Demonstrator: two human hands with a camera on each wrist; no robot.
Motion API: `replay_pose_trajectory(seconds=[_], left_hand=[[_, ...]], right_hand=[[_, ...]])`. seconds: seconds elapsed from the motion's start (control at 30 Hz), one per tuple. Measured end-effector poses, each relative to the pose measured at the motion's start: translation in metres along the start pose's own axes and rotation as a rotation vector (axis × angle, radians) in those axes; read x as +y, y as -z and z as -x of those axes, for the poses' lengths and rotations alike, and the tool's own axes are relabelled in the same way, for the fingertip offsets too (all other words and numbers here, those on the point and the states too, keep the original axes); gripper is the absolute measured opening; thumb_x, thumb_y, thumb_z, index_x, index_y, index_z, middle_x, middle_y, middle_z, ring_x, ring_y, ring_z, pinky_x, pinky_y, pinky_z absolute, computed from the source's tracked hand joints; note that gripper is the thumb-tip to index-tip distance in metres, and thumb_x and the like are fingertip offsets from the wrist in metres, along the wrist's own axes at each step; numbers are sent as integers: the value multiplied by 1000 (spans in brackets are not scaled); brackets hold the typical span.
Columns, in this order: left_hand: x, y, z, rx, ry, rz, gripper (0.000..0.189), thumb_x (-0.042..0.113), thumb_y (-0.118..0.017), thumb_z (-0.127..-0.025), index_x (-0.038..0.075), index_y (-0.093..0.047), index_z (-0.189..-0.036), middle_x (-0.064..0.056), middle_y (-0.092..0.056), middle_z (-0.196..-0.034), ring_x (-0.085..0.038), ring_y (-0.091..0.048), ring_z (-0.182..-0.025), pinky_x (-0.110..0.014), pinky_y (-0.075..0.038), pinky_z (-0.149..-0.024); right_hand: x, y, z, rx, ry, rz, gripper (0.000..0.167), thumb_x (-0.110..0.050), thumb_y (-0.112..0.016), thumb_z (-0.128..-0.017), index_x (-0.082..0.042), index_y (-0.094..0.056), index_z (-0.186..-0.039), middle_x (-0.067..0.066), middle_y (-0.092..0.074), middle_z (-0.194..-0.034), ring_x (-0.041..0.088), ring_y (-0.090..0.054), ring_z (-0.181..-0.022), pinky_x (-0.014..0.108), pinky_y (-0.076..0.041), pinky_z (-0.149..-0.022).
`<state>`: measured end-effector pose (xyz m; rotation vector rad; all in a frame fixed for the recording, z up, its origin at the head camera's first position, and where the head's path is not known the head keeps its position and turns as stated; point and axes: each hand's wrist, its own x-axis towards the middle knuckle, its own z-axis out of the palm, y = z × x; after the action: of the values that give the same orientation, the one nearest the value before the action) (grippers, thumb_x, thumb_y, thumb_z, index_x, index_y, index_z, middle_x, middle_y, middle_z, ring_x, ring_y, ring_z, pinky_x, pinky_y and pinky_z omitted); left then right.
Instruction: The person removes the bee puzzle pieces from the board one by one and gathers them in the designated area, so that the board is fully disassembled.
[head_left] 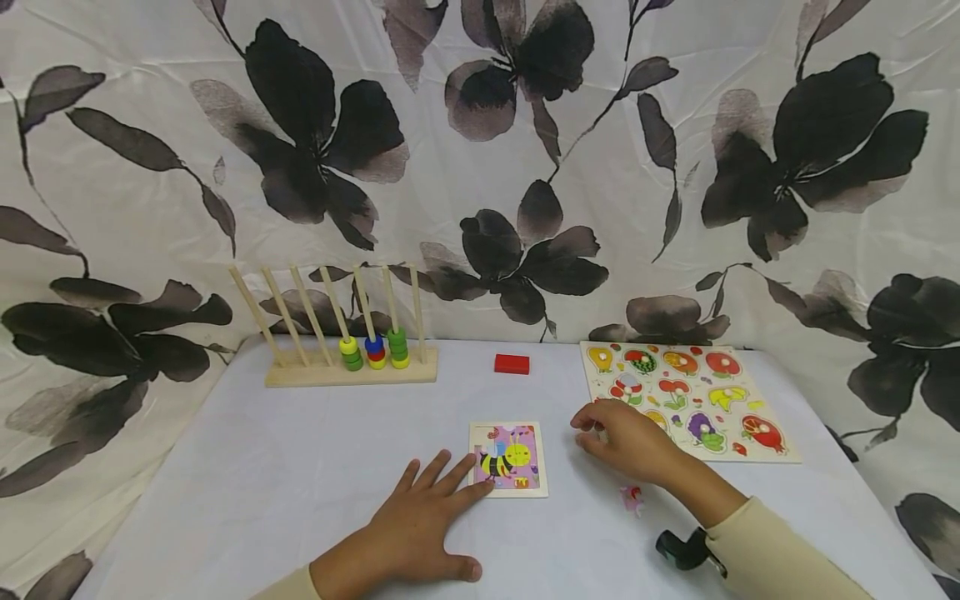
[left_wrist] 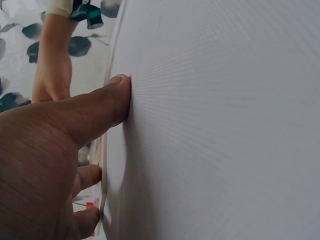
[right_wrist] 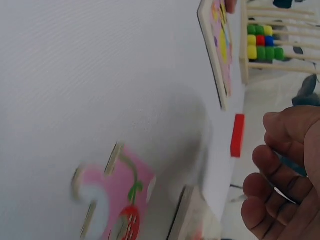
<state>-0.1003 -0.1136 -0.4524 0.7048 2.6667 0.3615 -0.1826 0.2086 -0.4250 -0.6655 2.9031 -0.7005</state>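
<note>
A square bee jigsaw puzzle [head_left: 531, 479] in a pale wooden frame lies mid-table. My left hand [head_left: 420, 525] is spread flat beside it, with fingertips resting on its left edge; the thumb touches the cloth in the left wrist view. To the puzzle's right, my right hand [head_left: 626, 437] hovers with loosely curled fingers, and nothing shows between them in the right wrist view. A loose pink jigsaw piece [head_left: 632, 498] with a red patch lies on the table below that hand, and appears larger but blurred in the right wrist view [right_wrist: 142, 175].
A wooden bead abacus [head_left: 352, 377] with upright rods stands at the back left. Behind the puzzle lies a red block [head_left: 512, 364]. A fruit puzzle board [head_left: 750, 450] occupies the back right, partly covered by my right hand. Floral cloth [head_left: 420, 183] hangs behind the table.
</note>
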Motion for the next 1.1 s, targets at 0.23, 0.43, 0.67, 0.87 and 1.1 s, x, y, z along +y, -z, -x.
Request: replay_pose_trajectory(seconds=[0.23, 0.43, 0.67, 0.87, 1.1], left_hand=[[1, 1, 0, -1, 4, -9, 99, 78, -73, -71, 42, -40, -157, 3, -19, -170, -38, -12, -155, -71, -9, -116], [0, 0, 0, 1, -7, -23, 99, 79, -72, -72, 41, -40, -157, 2, -20, -170, -38, -13, -154, -71, -11, -115], [1, 2, 1, 9, -15, -30, 99, 79, -72, -71, 40, -41, -157, 1, -21, -169, -40, -15, -154, -73, -13, -114], [0, 1, 2, 22, -28, -36, 98, 79, -71, -72, 39, -42, -157, 0, -22, -169, -40, -16, -153, -72, -14, -114], [-1, 0, 0, 18, -24, -37, 99, 81, -70, -71, 40, -41, -157, 0, -21, -169, -40, -16, -153, -73, -14, -114]], right_hand=[[-19, -18, -23, -2, -23, 7, 21, -21, -78, -91, -17, -74, -111, -9, -65, -99, 13, -59, -96, 36, -53, -85], [-36, -31, -35, 0, -27, 4, 22, -22, -78, -92, -18, -75, -113, -7, -67, -101, 16, -59, -103, 37, -53, -86], [-46, -40, -47, -19, 39, 9, 23, -20, -76, -93, -15, -76, -115, -5, -67, -100, 16, -58, -102, 38, -53, -89], [-51, -47, -54, -35, 87, 39, 23, -16, -74, -94, -13, -77, -116, -2, -68, -100, 19, -58, -102, 38, -54, -87], [-54, -50, -57, -81, 90, 31, 23, -13, -73, -95, -13, -77, -118, -1, -69, -104, 20, -58, -105, 39, -54, -89]])
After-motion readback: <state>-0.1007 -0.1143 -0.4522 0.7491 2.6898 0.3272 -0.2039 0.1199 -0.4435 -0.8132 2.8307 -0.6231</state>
